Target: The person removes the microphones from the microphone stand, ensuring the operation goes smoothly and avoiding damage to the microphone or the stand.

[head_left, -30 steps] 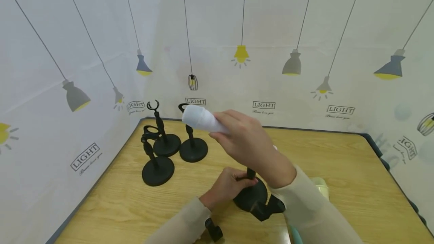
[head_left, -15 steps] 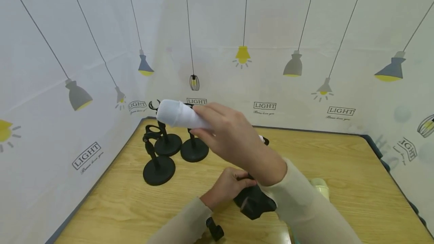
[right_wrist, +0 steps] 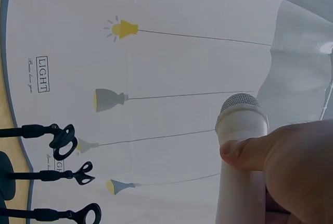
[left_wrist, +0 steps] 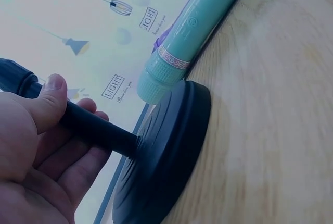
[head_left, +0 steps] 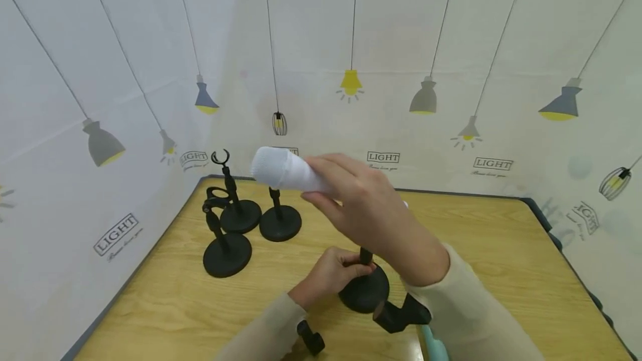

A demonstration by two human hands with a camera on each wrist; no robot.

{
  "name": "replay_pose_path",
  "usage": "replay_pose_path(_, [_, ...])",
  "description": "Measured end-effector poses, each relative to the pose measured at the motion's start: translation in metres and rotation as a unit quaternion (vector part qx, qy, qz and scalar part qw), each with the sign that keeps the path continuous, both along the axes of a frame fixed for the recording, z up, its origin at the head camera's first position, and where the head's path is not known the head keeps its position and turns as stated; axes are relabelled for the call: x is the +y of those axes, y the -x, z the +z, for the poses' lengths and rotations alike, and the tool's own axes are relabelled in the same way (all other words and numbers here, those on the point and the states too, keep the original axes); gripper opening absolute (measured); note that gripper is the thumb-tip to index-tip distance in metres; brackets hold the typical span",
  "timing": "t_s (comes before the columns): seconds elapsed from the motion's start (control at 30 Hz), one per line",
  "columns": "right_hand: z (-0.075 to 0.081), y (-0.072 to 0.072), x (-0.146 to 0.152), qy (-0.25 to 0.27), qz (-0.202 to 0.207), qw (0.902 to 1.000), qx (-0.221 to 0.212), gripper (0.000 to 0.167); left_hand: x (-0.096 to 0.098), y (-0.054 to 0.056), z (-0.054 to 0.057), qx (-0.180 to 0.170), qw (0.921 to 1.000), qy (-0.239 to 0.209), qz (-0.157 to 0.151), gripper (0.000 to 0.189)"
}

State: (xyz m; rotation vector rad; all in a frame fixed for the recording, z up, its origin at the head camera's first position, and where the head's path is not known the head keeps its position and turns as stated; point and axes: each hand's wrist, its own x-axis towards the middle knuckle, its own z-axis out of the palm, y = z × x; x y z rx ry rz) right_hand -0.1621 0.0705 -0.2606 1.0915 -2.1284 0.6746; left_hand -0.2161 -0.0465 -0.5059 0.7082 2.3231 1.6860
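My right hand [head_left: 363, 196] grips a white microphone [head_left: 273, 167], its mesh head pointing left in the head view. In the right wrist view the thumb lies along the white microphone [right_wrist: 242, 182] just below its head. My left hand [head_left: 331, 274] holds the pole of a black microphone stand [head_left: 365, 289], low down near its round base. The left wrist view shows thumb and fingers around that pole [left_wrist: 99, 128], above the tilted-looking base [left_wrist: 164, 156]. The top of this stand is hidden behind my right hand and forearm, so whether the microphone touches its clip cannot be seen.
Several other black stands [head_left: 227, 255] with ring-like holders are grouped at the table's back left. A teal microphone [left_wrist: 182, 41] lies beside the held stand's base, mostly under my right sleeve in the head view. Printed cloth walls [head_left: 311, 88] surround the wooden table [head_left: 175, 305].
My right hand carried the white microphone left, then partly back right. My left hand keeps its hold on the stand. A pale yellow microphone is now hidden by the right sleeve.
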Motion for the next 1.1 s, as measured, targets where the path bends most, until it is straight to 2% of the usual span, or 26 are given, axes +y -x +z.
replay_pose_path(0.17, [-0.006, 0.005, 0.017, 0.011, -0.024, 0.9994, -0.021, 0.044, -0.003, 0.0, 0.0, -0.007, 0.9999, -0.01, 0.0, 0.012])
replay_pose_path(0.4, [-0.02, 0.01, 0.043, 0.049, -0.045, 0.9974, -0.029, 0.041, -0.006, 0.001, 0.002, -0.031, 0.9992, -0.024, -0.008, 0.016])
replay_pose_path(0.63, [-0.036, 0.013, 0.069, 0.064, -0.081, 0.9937, -0.044, 0.043, -0.006, 0.001, -0.001, -0.034, 0.9991, -0.023, -0.005, 0.016])
replay_pose_path(0.9, [-0.057, 0.012, 0.094, 0.064, -0.137, 0.9858, -0.072, 0.044, -0.004, 0.001, -0.002, -0.036, 0.999, -0.025, -0.009, 0.017])
replay_pose_path(1.1, [-0.08, 0.008, 0.11, 0.071, -0.178, 0.9774, -0.09, 0.042, -0.001, 0.0, -0.003, -0.025, 0.9994, -0.023, -0.01, 0.015])
